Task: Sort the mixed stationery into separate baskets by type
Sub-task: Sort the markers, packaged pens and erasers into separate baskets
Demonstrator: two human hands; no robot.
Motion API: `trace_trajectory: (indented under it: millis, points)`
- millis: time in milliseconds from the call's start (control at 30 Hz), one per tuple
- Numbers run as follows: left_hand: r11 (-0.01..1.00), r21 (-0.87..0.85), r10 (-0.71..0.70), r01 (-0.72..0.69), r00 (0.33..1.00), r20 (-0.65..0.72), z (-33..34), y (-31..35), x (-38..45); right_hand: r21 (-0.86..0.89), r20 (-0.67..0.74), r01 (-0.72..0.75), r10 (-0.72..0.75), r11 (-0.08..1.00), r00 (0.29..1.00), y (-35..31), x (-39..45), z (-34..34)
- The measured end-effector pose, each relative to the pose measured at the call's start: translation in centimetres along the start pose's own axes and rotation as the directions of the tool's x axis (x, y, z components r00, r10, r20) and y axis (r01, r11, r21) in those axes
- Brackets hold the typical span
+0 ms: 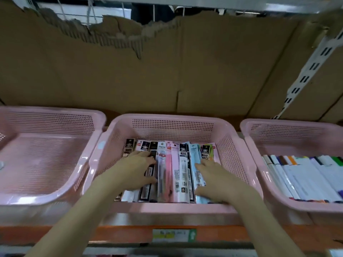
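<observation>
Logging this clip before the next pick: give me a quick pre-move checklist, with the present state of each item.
1. Both hands inside the middle basket: ok; left hand and right hand rest on the packets.
2. One packet singled out: not ok; fingers lie flat, nothing pinched.
3. Mixed packets reachable: ok; they lie side by side.
4. Left basket has room: ok; its floor is mostly bare.
5. Right basket holds one type: cannot tell; only markers show.
</observation>
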State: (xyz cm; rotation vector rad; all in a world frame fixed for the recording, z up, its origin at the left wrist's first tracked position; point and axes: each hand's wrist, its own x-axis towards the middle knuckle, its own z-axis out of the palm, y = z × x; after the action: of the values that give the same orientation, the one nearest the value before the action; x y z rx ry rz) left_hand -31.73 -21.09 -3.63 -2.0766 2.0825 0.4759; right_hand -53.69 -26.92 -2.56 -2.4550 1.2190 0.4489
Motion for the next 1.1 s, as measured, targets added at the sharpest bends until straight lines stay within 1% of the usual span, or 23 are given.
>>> trace_trajectory:
  millis: [67, 133, 233, 333, 400, 533, 667, 900, 1000, 1100]
  points:
    - [1.000, -0.017, 0.018, -0.019, 0.998, -0.062, -0.7, -0.2, 0.4, -0.010, 0.000, -0.016, 0.016, 1.000, 1.000, 0.1, 0.3, -0.3]
    - [0.998, -0.037, 0.039, -0.043, 0.994, -0.100, -1.7, -0.4, 1.4, -0.019, -0.029, -0.033, 0.032, 0.999, 0.999, 0.1, 1.0, -0.9]
    - [0.998, -0.039, 0.052, -0.056, 0.994, -0.093, -3.0, -0.3, 4.3, -0.037, -0.123, -0.013, 0.008, 0.999, 0.992, -0.3, 3.7, -2.5]
    - [0.990, -0.114, 0.066, -0.077, 0.993, -0.102, -3.3, 0.0, 7.2, -0.023, -0.162, 0.005, -0.009, 1.000, 0.987, -0.8, 7.3, -3.7]
    - [0.988, -0.135, 0.058, -0.069, 0.995, -0.087, -2.9, 0.3, 8.6, -0.034, -0.152, 0.014, -0.019, 0.999, 0.988, -0.9, 8.8, -3.9]
    - [0.993, -0.112, 0.022, -0.029, 0.998, -0.063, -2.1, 1.4, 10.1, -0.083, -0.137, -0.002, -0.009, 0.997, 0.991, -0.8, 9.7, -3.9]
    - [0.995, -0.103, 0.000, -0.005, 0.999, -0.044, -1.8, 1.9, 10.5, -0.061, -0.119, -0.032, 0.024, 0.998, 0.993, -0.1, 9.7, -3.5]
    - [0.998, -0.053, 0.031, -0.035, 0.997, -0.066, -2.3, 2.7, 9.9, -0.048, -0.101, -0.074, 0.069, 0.996, 0.992, 0.3, 9.3, -3.1]
    - [0.997, -0.067, 0.018, -0.026, 0.994, -0.110, -2.4, 3.0, 9.4, -0.022, -0.102, -0.060, 0.057, 0.998, 0.993, 0.3, 9.1, -3.0]
    - [0.998, -0.052, 0.028, -0.034, 0.994, -0.105, -2.3, 3.0, 8.7, -0.002, -0.142, -0.032, 0.031, 0.999, 0.989, 0.5, 8.1, -2.8]
